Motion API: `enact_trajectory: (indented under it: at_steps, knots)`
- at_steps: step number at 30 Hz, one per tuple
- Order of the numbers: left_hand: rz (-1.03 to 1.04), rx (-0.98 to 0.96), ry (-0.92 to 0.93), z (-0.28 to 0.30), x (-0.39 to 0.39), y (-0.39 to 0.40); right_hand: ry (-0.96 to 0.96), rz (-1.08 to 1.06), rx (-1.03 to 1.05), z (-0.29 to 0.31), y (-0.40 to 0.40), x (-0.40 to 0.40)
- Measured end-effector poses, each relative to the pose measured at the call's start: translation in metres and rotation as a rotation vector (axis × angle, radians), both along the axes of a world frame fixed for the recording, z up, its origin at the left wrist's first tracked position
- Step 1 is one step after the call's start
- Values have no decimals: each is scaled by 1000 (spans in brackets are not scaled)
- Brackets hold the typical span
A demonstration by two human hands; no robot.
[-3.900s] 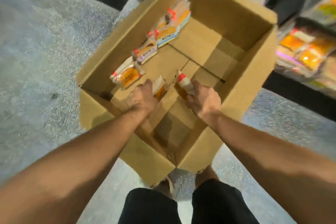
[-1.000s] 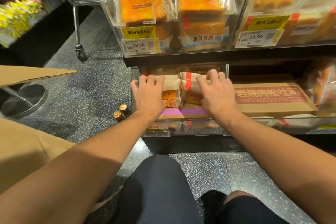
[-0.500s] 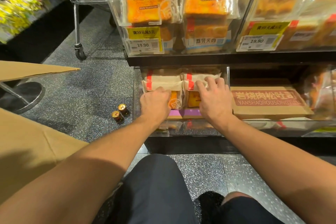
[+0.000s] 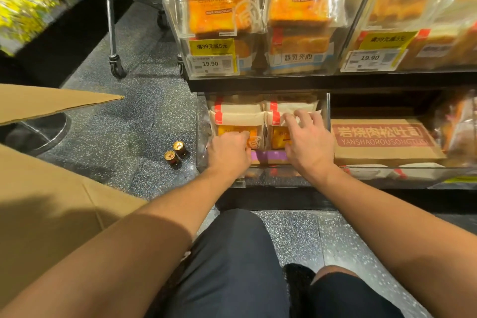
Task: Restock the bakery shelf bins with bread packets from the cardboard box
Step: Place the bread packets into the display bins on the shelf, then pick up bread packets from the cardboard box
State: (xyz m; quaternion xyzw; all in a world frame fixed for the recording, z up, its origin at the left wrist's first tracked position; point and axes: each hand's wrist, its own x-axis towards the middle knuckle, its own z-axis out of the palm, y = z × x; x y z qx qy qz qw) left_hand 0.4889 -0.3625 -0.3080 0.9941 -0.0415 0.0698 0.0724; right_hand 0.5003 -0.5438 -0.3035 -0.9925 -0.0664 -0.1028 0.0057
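The left hand [image 4: 228, 151] is resting against the lower face of a bread packet [image 4: 238, 128] with its fingers curled under, though whether they are actually pinching the crinkly film cannot be told. The right hand [image 4: 305, 142] is lying flat with straight, spread fingers pressing on the neighbouring packet [image 4: 280, 128], grasping nothing. Both packets are standing side by side in the clear, hard-walled lower bin [image 4: 202, 137], each a soft rectangular pouch with a pale paper-like top band, a small red tag and orange bread showing through glossy film; two more of the same kind are sitting just beyond the fingertips. A purple strip [image 4: 268, 156] is running between the two wrists. Just right of the right hand a flat brown carton [image 4: 384, 141] with maroon lettering is lying. Above both hands, the upper bins [image 4: 258, 8] are holding larger shiny packets. Left of the left hand, two small brown bottles [image 4: 175, 153] are standing on the speckled floor, and further left the matte cardboard box [image 4: 46, 201] is sitting.
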Motion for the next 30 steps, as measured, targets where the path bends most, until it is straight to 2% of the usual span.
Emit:
enact_trajectory:
  at_steps: [7, 13, 18, 22, 30]
  knots:
    - [85, -155, 210, 46, -26, -5, 189, 32, 61, 60, 10, -35]
    - [229, -327, 319, 159, -90, 16, 334, 78, 131, 177, 24, -84]
    - [380, -420, 345, 251, -195, 58, 512, 210, 124, 273, 62, -153]
    - [508, -449, 308, 297, -292, 97, 601, 336, 150, 315, 110, -213]
    - [823, -554, 215, 311, -478, 205, 691, 643, 152, 335, 237, -340]
